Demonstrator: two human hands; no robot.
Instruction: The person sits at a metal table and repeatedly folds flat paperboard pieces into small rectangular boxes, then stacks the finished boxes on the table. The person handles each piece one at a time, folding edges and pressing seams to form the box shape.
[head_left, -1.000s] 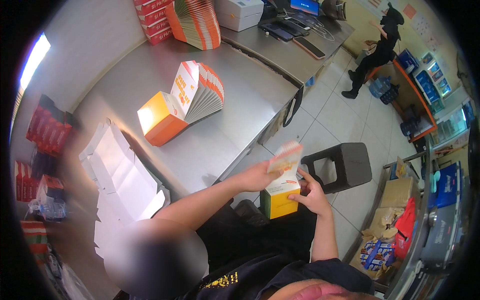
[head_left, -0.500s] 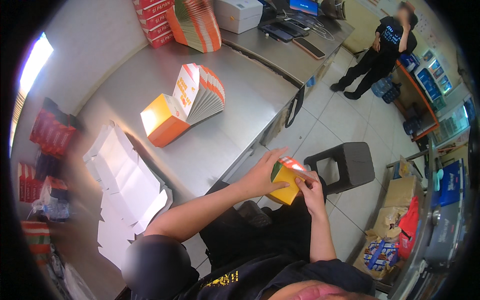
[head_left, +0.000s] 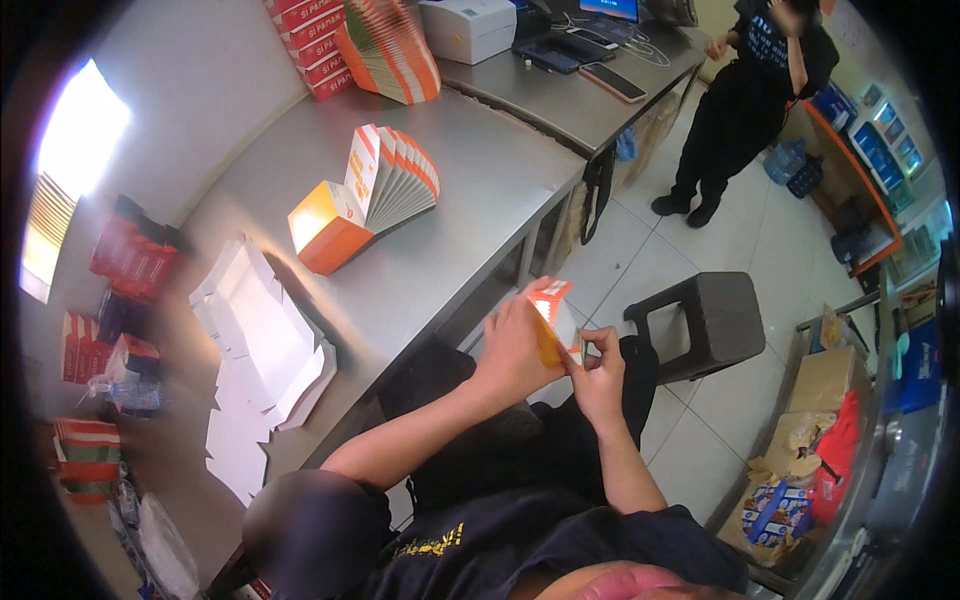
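A small orange, yellow and white carton (head_left: 563,325) is held over my lap, beyond the table's front edge. My left hand (head_left: 512,348) wraps round its left side. At the lower right of the carton my right hand (head_left: 597,372) pinches an edge or flap, with the thumb and fingers closed on it. The hands hide much of the carton's lower part. On the steel table stands an orange and yellow box (head_left: 330,235), touching a fanned row of folded cartons (head_left: 405,190). Left of it lie flat white cardboard blanks (head_left: 262,345), stacked unevenly.
Red boxes (head_left: 315,50) and a larger fan of orange cartons (head_left: 395,50) stand at the back. A white printer (head_left: 468,30) and phone (head_left: 613,82) are on the far counter. A dark stool (head_left: 708,325) stands at right. Another person (head_left: 750,90) stands beyond.
The carton has turned and risen slightly, now showing its white and orange side. My right hand has shifted left and upward. The other person has come closer.
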